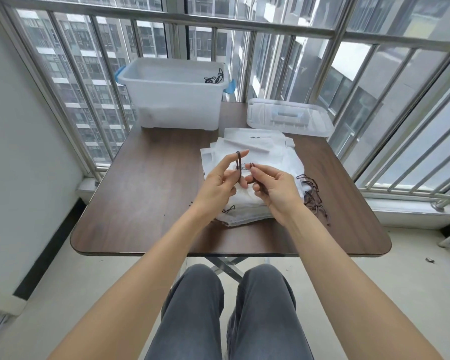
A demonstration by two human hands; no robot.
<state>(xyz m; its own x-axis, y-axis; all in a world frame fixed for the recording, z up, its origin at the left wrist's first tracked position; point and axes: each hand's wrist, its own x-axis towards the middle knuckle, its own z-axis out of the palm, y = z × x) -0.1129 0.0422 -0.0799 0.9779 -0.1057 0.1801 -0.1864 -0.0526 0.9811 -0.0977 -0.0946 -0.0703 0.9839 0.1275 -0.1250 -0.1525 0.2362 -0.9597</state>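
Brown cord [239, 163] hangs hooked on left hand [216, 185], pinched by right hand [278, 188]; one bundle [215, 77] lies in bin [174, 105], loose tangle [315, 196] apparently awaits.

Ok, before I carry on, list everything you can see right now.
table: one, dark brown, before the railing
dark cord: one, dark brown, held up mid-frame
white bags: pile, count unclear, white, table centre
loose cords: bunch, dark brown, right of the pile
storage bin: one, translucent with blue latches, far side of table, cords inside
lid: one, translucent, right of the bin
left hand: one, cord looped over index finger
right hand: one, fingers pinch the cord
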